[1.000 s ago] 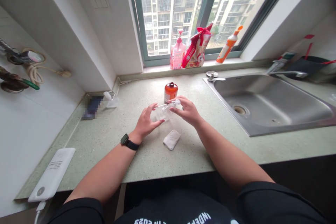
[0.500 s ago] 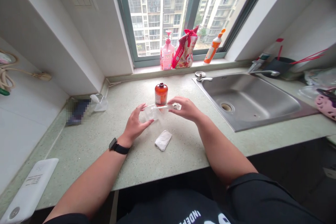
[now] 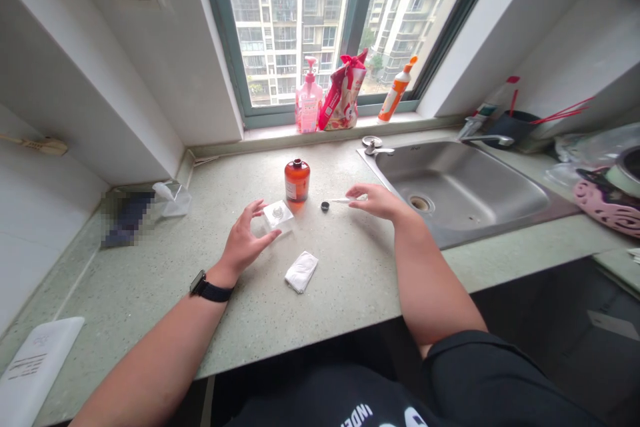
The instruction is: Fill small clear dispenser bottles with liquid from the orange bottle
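My left hand is closed around a clear square bottle, thumb in front and fingers behind, with the bottle's round opening facing up. My right hand, to the right, pinches a slim white piece that points left; its exact kind is unclear. Just below that tip, a small black cap rests on the counter. An amber bottle with a pale label stands uncapped behind the clear one. Nearer to me lies a folded white tissue.
A steel sink with a faucet is on the right. Along the windowsill stand a pink pump bottle, a red bag and an orange bottle. A clear container with a white top sits left; a white slab-like object lies front left.
My right hand has drawn away to the right with the white piece, off the clear bottle. The black cap now shows fully. The whole view has shifted slightly.
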Demonstrator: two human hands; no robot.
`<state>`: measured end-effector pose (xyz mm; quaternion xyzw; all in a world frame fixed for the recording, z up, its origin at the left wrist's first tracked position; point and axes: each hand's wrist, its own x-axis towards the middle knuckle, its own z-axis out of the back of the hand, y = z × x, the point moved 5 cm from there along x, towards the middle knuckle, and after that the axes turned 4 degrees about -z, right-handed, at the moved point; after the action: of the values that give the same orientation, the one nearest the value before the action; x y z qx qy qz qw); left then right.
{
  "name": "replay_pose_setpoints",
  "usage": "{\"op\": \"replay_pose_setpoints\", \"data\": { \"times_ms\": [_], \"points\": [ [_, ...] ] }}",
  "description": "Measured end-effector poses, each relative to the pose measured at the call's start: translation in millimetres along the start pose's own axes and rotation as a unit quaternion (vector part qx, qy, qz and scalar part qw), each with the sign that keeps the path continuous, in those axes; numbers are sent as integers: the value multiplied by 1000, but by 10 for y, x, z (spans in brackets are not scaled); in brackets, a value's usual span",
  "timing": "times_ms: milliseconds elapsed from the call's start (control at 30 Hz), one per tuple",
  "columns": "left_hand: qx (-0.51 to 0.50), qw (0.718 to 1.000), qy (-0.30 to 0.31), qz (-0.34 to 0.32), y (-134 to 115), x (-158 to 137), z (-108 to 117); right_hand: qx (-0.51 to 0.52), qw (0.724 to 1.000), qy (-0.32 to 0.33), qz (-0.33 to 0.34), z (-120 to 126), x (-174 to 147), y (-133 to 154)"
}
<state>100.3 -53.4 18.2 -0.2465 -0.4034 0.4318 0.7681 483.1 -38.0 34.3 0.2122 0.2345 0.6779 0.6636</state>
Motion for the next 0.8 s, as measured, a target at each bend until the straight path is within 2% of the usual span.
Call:
{"op": "replay_pose_setpoints", "data": {
  "times_ms": [167, 433, 633, 800],
  "points": [
    [-5, 1000, 1, 7, -8, 4, 4, -50, 998, 22, -27, -51, 18, -72],
    [-9, 1000, 2, 7, -1, 0, 1, -60, 997, 4, 53, -135, 93, -126],
    [-9, 1000, 2, 13, 31, -1, -1, -34, 998, -10, 45, -160, 91, -157],
    [-17, 1000, -1, 13, 64, 1, -8, -44, 999, 9, 29, -148, 84, -141]
  ]
}}
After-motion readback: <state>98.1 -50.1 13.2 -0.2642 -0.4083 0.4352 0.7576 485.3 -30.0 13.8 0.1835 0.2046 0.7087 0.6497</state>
